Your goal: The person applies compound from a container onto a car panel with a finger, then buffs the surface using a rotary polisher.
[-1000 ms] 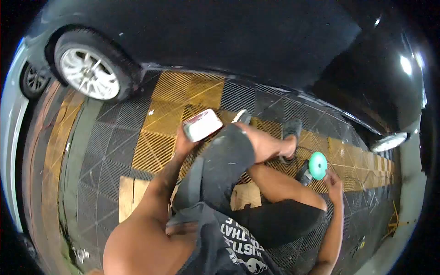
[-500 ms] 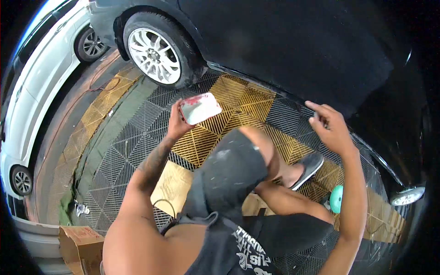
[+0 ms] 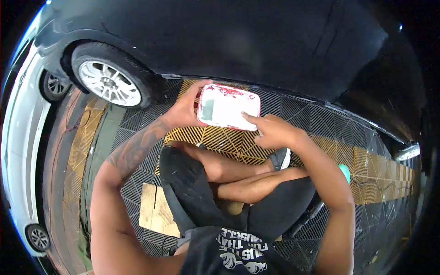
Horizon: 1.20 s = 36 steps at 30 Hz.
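My left hand grips the left end of a rectangular container with a red rim, raised above the floor mat beside the black car. Its face is mostly white, with red patches along the top and a grey-green area at the left. My right hand is at its lower right edge. The index finger reaches over the white surface and appears to touch it, while the other fingers are curled. Whether anything small is inside those curled fingers is hidden.
A black car with a white-spoked wheel stands close in front. At the left is a white car. Grey and yellow grid tiles cover the floor. A wooden board lies by my leg, and a turquoise object shows behind my right arm.
My left hand has brought the container to the right and closer. My right hand has moved left from beside the car to the container. The view has turned, and my legs are now crossed.
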Each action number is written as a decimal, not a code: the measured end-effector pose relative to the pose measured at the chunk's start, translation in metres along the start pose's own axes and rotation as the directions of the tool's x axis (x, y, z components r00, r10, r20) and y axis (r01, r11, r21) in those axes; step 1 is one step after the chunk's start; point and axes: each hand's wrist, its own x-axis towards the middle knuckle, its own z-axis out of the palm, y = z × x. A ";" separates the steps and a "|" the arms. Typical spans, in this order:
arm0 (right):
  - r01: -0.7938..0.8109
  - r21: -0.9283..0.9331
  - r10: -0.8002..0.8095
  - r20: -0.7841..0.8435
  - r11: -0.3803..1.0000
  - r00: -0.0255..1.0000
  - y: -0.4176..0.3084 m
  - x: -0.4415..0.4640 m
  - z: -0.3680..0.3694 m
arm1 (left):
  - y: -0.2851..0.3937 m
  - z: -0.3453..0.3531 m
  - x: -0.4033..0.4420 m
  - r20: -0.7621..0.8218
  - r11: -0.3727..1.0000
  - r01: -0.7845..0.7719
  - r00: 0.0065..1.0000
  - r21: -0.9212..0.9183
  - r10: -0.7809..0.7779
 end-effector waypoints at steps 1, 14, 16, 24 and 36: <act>0.000 -0.047 0.001 0.008 0.999 1.000 0.005 0.006 0.007 | -0.011 0.005 0.004 0.041 1.000 -0.027 0.999 -0.013 0.028; -0.157 0.237 0.116 0.177 0.959 0.977 0.048 0.028 0.052 | -0.077 0.051 0.006 -0.031 0.999 -0.047 0.998 0.023 0.048; -0.179 0.357 0.102 0.224 0.917 0.969 0.059 0.028 0.055 | -0.085 0.065 0.002 -0.038 0.983 0.069 0.996 -0.170 -0.077; 0.272 0.930 0.037 -0.289 0.246 0.957 0.031 -0.048 -0.020 | -0.133 0.072 0.025 0.175 0.955 0.057 0.985 -0.290 -0.006; -0.138 -0.017 0.036 -0.929 0.990 0.370 -0.026 -0.020 -0.180 | -0.221 0.064 -0.024 -0.168 0.923 0.121 0.967 -0.365 -0.193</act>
